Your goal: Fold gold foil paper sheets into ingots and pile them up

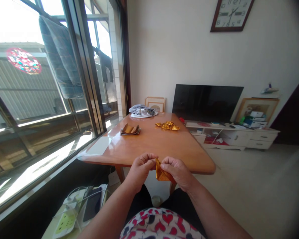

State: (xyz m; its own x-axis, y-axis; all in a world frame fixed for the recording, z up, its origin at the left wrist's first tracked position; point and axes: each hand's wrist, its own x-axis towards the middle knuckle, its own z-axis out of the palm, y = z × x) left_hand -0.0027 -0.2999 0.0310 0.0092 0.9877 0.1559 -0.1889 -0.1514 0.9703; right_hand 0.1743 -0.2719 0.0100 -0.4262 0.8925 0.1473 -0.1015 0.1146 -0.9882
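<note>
Just off the table's near edge, a folded piece of gold foil paper (161, 174) is held between my two hands. My left hand (144, 166) pinches its upper left corner with thumb and forefinger. On the other side, my right hand (176, 169) grips the upper right part, thumb on top. The foil hangs down in a pointed, creased shape. Farther back on the table lie a pile of folded gold foil pieces (168, 125) and, to the left, a stack of brown-gold paper sheets (130, 129) with curled edges.
The wooden table (149, 146) stretches away before me, with folded cloth (142, 111) at its far end. At lower left a small stand carries a power strip (66, 220), cables and a phone (92, 203). A window (84, 59) runs along the left; a television (206, 103) stands beyond.
</note>
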